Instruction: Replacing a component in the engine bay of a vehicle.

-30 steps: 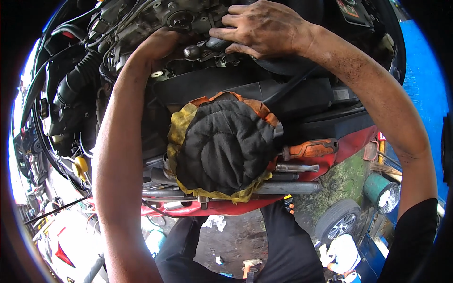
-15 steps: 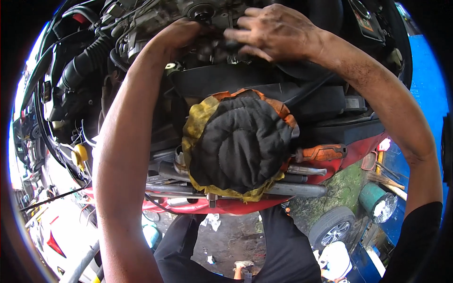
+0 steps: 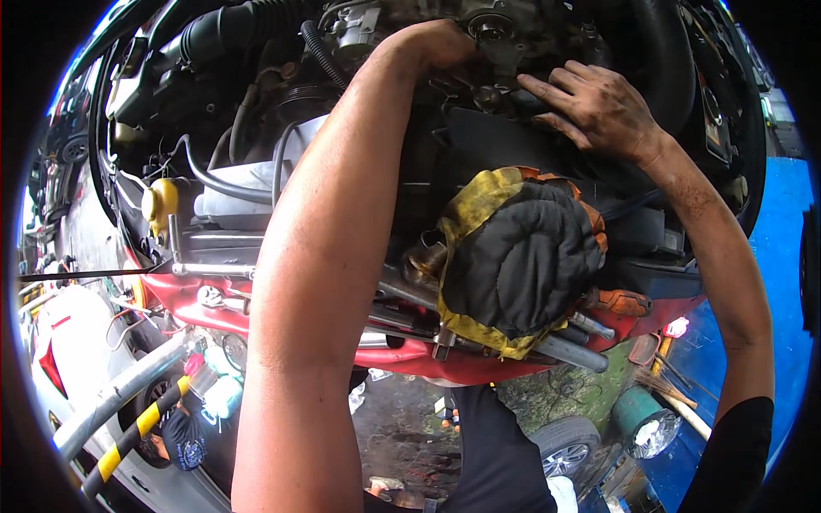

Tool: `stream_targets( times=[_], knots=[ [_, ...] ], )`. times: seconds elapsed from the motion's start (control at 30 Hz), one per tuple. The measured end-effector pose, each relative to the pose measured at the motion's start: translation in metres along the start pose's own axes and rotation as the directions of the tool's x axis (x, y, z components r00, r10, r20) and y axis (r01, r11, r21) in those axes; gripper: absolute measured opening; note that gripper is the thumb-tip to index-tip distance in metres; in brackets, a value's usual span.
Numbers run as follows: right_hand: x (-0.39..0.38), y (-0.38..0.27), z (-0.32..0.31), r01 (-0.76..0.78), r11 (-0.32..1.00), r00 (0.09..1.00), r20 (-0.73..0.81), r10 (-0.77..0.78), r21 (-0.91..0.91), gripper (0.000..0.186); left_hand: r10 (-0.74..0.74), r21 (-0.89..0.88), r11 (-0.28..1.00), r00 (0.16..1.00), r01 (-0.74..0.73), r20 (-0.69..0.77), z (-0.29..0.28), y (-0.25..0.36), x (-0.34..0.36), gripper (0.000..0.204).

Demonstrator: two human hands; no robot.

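Both my arms reach into an open engine bay. My left hand is down against the engine, just left of a round, ring-shaped part; its fingers are hidden in the dark gap. My right hand hovers to the right of that spot, palm down. Its index finger and thumb stretch left, the other fingers are loosely bent, and I see nothing held. Between the two hands sits a small metal fitting. Nearer to me lies a round black quilted pad on yellow and orange cloth.
Tools lie along the red front edge: an orange-handled screwdriver, a metal bar and a wrench. A yellow-capped reservoir stands at left. Below are a wheel and a green bin.
The view has swung left, so the engine and pad appear farther right. My right hand's blurred, spread fingers are now steadier, with the index finger pointing left. My left hand stays at the engine.
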State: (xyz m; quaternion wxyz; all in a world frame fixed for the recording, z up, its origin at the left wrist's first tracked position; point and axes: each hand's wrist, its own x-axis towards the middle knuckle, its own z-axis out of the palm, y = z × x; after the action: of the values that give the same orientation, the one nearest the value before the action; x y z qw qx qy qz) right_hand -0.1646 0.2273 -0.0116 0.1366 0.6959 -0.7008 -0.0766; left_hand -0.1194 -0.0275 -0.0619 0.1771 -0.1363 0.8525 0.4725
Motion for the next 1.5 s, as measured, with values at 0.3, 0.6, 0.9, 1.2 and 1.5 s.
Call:
stream_targets(
  times=[0.3, 0.6, 0.9, 1.2, 1.5],
  knots=[
    [0.01, -0.007, -0.001, 0.034, 0.999, 0.999, -0.005, -0.033, 0.021, 0.046, -0.028, -0.341, 0.937, 0.988, 0.078, 0.15, -0.005, 0.008, -0.013, 0.029],
    [0.02, 0.007, 0.004, 0.054, 0.999, 0.995, -0.082, -0.053, 0.008, 0.047, -0.001, -0.136, 0.991, 1.0, 0.004, 0.017, -0.005, 0.006, -0.017, 0.026],
    [0.006, 0.009, 0.006, 0.01, 0.999, 1.0, -0.008, -0.009, 0.039, 0.047, 0.023, -0.182, 0.983, 1.0, -0.026, -0.018, -0.01, 0.011, -0.026, 0.025],
    [-0.015, 0.005, 0.005, -0.046, 0.998, 0.991, -0.125, 0.051, 0.049, 0.046, 0.05, -0.479, 0.877, 0.999, -0.038, 0.013, 0.003, 0.024, -0.032, 0.029],
    [-0.004, 0.016, -0.003, -0.042, 0.995, 0.987, -0.148, 0.056, 0.092, 0.059, -0.031, -0.43, 0.902, 0.999, 0.033, 0.011, -0.004, 0.031, -0.038, 0.029]
  ],
)
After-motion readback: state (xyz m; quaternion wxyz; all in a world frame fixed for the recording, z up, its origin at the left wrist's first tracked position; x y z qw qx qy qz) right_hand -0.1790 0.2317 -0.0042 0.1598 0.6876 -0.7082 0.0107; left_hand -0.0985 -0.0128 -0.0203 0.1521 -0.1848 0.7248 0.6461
